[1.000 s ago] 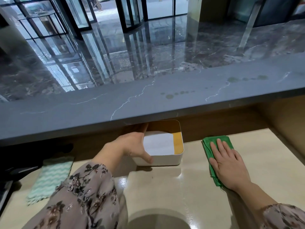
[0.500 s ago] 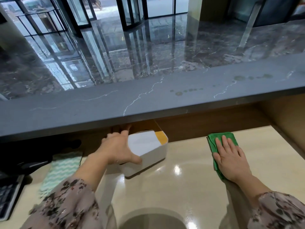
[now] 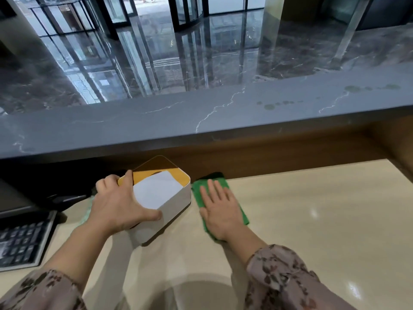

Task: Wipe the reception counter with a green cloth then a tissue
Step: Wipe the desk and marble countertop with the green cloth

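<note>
So up top we've got the shiny dark marble lobby floor (image 3: 223, 52) filling the whole upper half of the frame. Right below it, the grey stone counter ledge (image 3: 156, 128) runs edge to edge across the middle, with a little trail of round spots (image 3: 270, 106) on it toward the right. Under that ledge is the beige desk (image 3: 324, 220), taking up the lower right and the bottom center. A black keyboard (image 3: 20, 242) pokes in at the lower left edge. Just left of center sits the white tissue box (image 3: 172, 211) with its yellow-orange top, turned at an angle to the desk's back wall. Our left hand (image 3: 116, 206) is grasping it, thumb on the near side wall and fingers curled over the far left corner. Can't tell if the box is actually off the desk or just resting on it. Just right of the box, close but apart from it, the green cloth (image 3: 244, 217) lies flat on the desk. Our right hand (image 3: 220, 211) is pressed down on it, palm flat and fingers straight and spread, so not clenched around it at all. The cloth sticks out past the fingertips at the top and along both sides of the hand. A white tissue (image 3: 154, 191) sticks up from the box's slot, right by our left thumb.
</note>
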`<act>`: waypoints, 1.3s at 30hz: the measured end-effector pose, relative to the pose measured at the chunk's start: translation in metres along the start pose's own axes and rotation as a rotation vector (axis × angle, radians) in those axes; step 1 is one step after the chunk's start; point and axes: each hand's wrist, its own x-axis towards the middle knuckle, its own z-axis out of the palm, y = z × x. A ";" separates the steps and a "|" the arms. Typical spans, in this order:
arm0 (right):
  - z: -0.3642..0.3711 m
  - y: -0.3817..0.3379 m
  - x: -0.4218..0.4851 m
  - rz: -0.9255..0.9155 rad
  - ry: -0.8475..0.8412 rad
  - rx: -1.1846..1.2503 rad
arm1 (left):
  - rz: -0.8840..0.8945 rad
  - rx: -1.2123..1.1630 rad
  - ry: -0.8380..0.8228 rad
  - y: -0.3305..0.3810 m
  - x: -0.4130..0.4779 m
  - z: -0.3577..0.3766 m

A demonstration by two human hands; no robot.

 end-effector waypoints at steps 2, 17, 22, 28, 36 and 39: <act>0.000 -0.009 0.004 -0.110 0.000 -0.021 | -0.008 -0.008 0.029 -0.003 0.001 -0.001; -0.024 0.140 0.010 0.413 0.012 -0.033 | 0.041 -0.048 0.069 -0.001 0.012 0.003; -0.019 0.081 0.044 0.420 0.031 0.054 | 0.080 -0.035 0.055 0.009 0.009 0.004; -0.020 0.024 0.086 -0.038 -0.014 0.089 | 0.117 0.008 0.048 0.022 0.012 0.002; -0.021 0.092 0.076 0.050 0.038 0.092 | 0.140 0.024 0.054 0.039 0.011 -0.003; -0.022 0.147 0.057 0.253 0.030 0.091 | 0.150 0.017 0.059 0.043 0.009 -0.004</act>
